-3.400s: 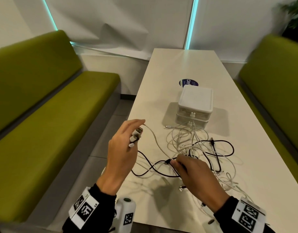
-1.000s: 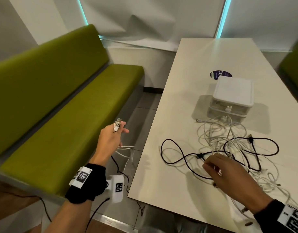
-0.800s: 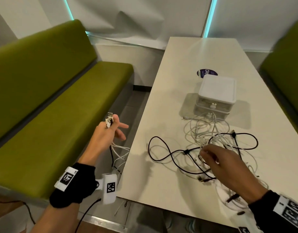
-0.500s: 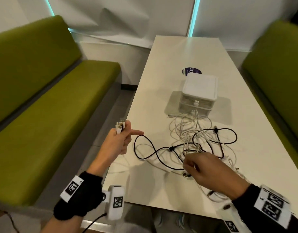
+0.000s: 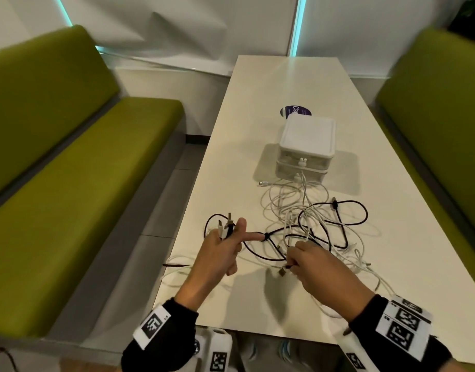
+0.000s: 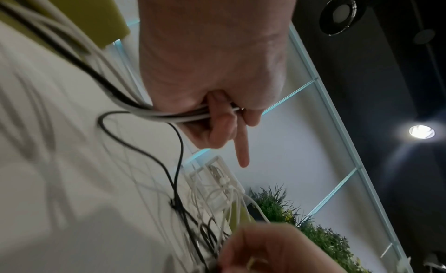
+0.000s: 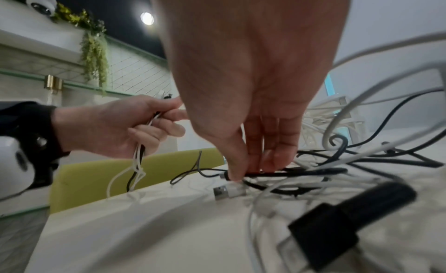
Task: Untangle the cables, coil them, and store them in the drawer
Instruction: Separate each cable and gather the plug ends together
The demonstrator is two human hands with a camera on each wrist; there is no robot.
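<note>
A tangle of white cables and a black cable lies on the white table in front of a small white two-drawer box. My left hand grips a bundle of cable ends, white and black, plugs sticking up; its index finger points right. The bundle runs through its palm and hangs off the table's left edge. My right hand pinches a black cable in the tangle, beside a loose white USB plug.
Green benches flank the table on both sides. A round purple sticker lies behind the drawer box. A black plug lies close under my right wrist. Both drawers look closed.
My left hand has swung from over the floor back above the table's left edge with the cable ends. My right hand stayed in the tangle and pinched a black cable.
</note>
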